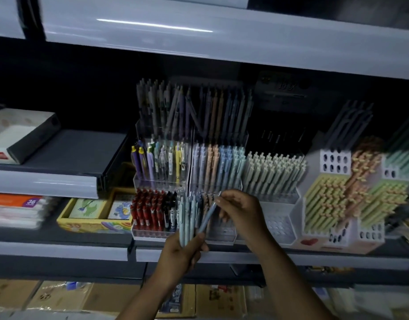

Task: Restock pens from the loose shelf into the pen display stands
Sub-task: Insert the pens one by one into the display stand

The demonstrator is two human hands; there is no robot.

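My left hand (180, 252) grips a bundle of pale blue pens (187, 218) upright in front of the shelf edge. My right hand (239, 210) pinches the top of one light blue pen (208, 215) that slants down into the bundle. Behind both hands stands a clear tiered pen display stand (224, 229). Its lower row holds red pens (148, 209) and black pens, its upper rows pastel pens (218, 162). The slots right behind my right hand are partly hidden.
White perforated stands (279, 225) with green, yellow and peach pens fill the right side. A yellow box of cards (95, 215) sits left of the display. A white box (19, 135) lies on the upper left shelf. Cardboard cartons (60, 296) sit below.
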